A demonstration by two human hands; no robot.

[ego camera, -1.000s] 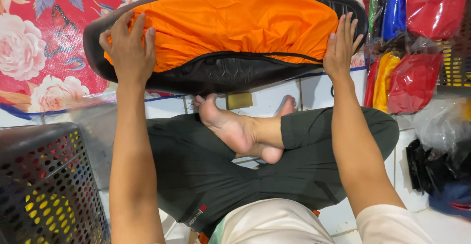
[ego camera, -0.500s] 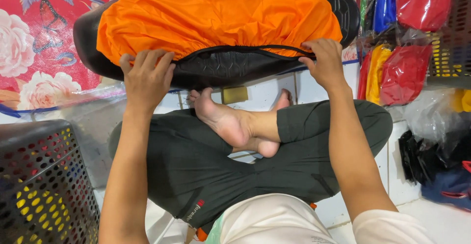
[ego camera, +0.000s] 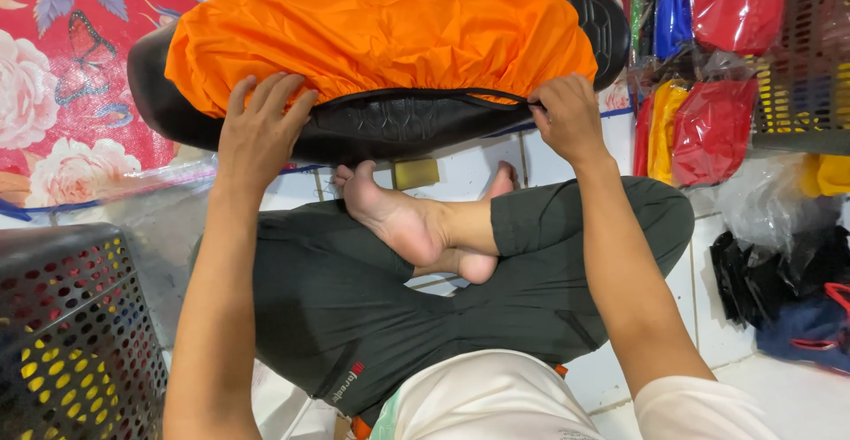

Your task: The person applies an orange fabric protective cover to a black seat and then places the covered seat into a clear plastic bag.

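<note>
While the left hand (ego camera: 261, 130) presses spread on the orange cover (ego camera: 381, 37), right hand (ego camera: 567, 117) pinches its hem over the black seat (ego camera: 390, 126), frame centre; stretching comes next.

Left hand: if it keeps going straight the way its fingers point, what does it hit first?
The left hand already lies on the black moulded seat, fingers pointing up-frame. Straight on, the fingertips likely meet the orange fabric cover and its elastic hem first.

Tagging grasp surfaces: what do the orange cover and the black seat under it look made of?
Orange cover: thin woven synthetic, likely nylon or polyester; fine wrinkles, slight sheen, dark gathered hem that looks elastic. Black seat: looks like vinyl or faux leather, matte, with an embossed pattern; padding underneath cannot be seen. Left hand lies flat on the cover's edge; right hand pinches the hem.
</note>
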